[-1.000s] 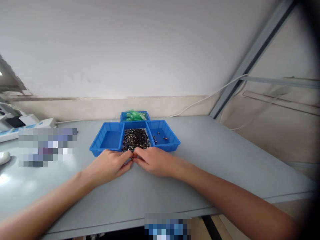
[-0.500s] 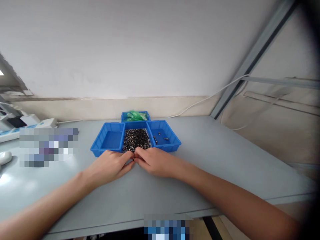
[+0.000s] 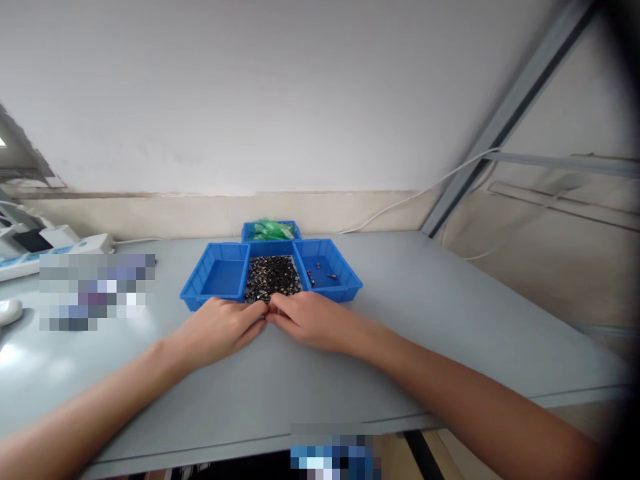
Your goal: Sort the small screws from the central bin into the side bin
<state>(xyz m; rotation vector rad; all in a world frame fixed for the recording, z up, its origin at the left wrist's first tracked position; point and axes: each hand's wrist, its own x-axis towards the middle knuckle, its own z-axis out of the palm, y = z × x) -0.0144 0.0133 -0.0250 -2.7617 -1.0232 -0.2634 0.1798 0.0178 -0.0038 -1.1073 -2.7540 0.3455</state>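
My left hand (image 3: 220, 328) and my right hand (image 3: 305, 319) rest on the grey table (image 3: 400, 320), fingertips meeting in a pinch just in front of the middle blue tray (image 3: 273, 249). That tray is heaped with several small dark metal parts (image 3: 273, 277). Whatever sits between my fingertips is too small to make out. The left blue tray (image 3: 216, 279) looks bare inside. The right blue tray (image 3: 327, 272) holds a few small parts.
Behind the three trays stands a fourth blue tray with green pieces (image 3: 270, 231). White devices (image 3: 55, 248) and a white mouse (image 3: 9, 311) lie at the far left. A white cable (image 3: 400, 203) runs along the wall. The table's front edge is close below my forearms.
Both hands stay pinched together at the front of the middle tray; only slight shifts of fingers and view.
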